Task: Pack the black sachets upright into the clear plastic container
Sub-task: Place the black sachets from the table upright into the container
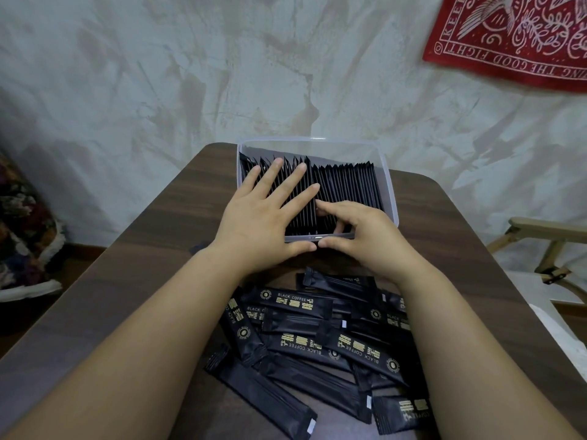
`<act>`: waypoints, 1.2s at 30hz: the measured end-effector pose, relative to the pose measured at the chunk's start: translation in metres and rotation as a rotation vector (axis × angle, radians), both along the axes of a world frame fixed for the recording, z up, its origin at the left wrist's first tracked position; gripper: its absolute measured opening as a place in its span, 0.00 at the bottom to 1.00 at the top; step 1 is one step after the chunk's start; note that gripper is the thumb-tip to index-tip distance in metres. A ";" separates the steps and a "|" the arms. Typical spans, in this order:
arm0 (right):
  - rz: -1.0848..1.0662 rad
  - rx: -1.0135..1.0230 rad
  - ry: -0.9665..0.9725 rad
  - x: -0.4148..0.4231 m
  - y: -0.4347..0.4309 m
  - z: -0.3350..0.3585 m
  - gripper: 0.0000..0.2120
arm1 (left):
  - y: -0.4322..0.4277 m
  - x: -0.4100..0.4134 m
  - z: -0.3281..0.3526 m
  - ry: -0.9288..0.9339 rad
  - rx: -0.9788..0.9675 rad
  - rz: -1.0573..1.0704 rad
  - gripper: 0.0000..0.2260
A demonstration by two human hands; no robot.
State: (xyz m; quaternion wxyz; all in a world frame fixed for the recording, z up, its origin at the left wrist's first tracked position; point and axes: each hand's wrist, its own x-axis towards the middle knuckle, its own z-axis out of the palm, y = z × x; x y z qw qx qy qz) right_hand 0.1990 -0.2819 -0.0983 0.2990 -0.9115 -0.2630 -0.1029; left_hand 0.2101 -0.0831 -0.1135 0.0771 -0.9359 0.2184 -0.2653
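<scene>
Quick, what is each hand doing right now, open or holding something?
Left hand: open, fingers flat on the packed sachets in the container.
Right hand: fingers curled among sachets; grip cannot be told.

Left hand (pixel 261 223) flat on upright sachets (pixel 349 188); right hand (pixel 365 239) dips among them

Left hand (pixel 263 214) flat (right hand (pixel 359 230) curled)

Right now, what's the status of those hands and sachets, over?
Left hand flat on upright sachets in clear container. Right hand, fingers dipped among them at near wall; grip unclear. Loose sachets on table.
</scene>
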 end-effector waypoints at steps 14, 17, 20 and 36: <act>-0.074 -0.186 0.039 -0.052 -0.023 0.031 0.08 | -0.002 -0.007 0.006 0.074 -0.003 0.029 0.39; -0.045 -0.254 0.172 -0.063 -0.025 0.014 0.23 | -0.002 -0.007 0.008 0.091 0.008 0.041 0.40; -0.027 -0.357 0.353 -0.066 -0.019 -0.002 0.47 | -0.003 -0.009 0.009 0.104 0.010 0.042 0.40; -0.015 -0.291 0.393 -0.055 -0.018 -0.012 0.10 | -0.003 -0.009 0.009 0.099 -0.007 0.029 0.40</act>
